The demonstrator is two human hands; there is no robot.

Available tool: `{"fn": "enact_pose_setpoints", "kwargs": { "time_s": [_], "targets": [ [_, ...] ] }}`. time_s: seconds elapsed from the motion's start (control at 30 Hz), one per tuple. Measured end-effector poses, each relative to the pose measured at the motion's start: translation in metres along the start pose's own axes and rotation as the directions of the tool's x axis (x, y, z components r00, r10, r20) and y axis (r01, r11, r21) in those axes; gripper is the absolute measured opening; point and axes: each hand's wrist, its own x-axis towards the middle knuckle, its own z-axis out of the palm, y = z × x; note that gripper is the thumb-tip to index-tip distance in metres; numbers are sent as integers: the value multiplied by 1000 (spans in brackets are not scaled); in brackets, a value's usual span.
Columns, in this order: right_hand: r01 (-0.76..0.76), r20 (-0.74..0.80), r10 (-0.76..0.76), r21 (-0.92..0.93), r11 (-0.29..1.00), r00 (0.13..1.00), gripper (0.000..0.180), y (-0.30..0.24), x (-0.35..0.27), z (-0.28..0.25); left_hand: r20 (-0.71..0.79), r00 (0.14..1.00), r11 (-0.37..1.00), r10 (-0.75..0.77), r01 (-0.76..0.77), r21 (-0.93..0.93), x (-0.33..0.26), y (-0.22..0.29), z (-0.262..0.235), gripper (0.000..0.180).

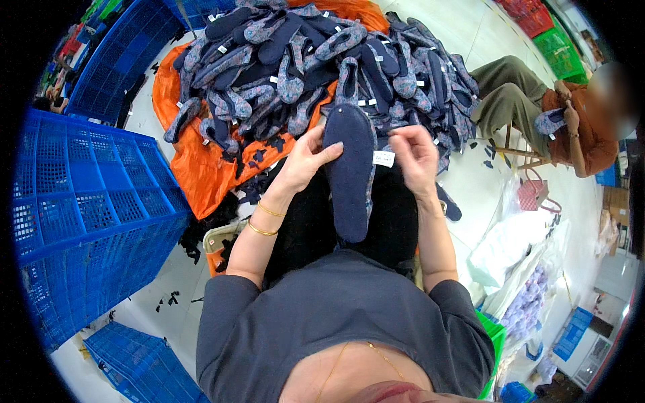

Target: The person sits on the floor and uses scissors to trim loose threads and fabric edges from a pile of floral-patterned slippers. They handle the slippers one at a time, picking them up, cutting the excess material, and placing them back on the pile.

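A slipper (351, 178) is held upright before me, its dark navy sole facing me and a patterned edge showing on its right side. My left hand (310, 160) grips it by the left edge near the top, thumb on the sole. A small white tag (383, 158) sticks out from its right side. Just right of the tag, my right hand (415, 160) is closed with bent fingers; whatever lies in its pinch, if anything, is too small to make out. Beyond both hands rises a large pile of similar slippers (290, 80), many with white tags.
An orange sheet (185, 164) lies under the pile, with dark scraps (259, 158) on it. Blue crates (94, 201) are stacked at my left. At the right a seated co-worker (581, 127) holds a slipper (551, 121). A pink bag (537, 195) and plastic bags (507, 248) lie below.
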Motion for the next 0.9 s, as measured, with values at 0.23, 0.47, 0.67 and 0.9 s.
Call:
{"fn": "enact_pose_setpoints", "kwargs": {
  "time_s": [0.23,0.47,0.67,0.9],
  "targets": [
    [-126,-199,248,478,869,948,20,5,5,-57,-362,920,906,153,16,424,101,82,-84,26],
    [-519,-320,538,150,842,780,20,88,25,-149,-340,833,891,436,-347,292,91,89,-64,35],
    [-779,-205,752,-209,591,626,15,248,105,-205,-128,991,750,31,61,659,3,19,-20,22],
    [-817,-381,788,128,563,483,52,408,196,-206,-455,886,879,89,145,455,11,16,-42,19]
  ]
}}
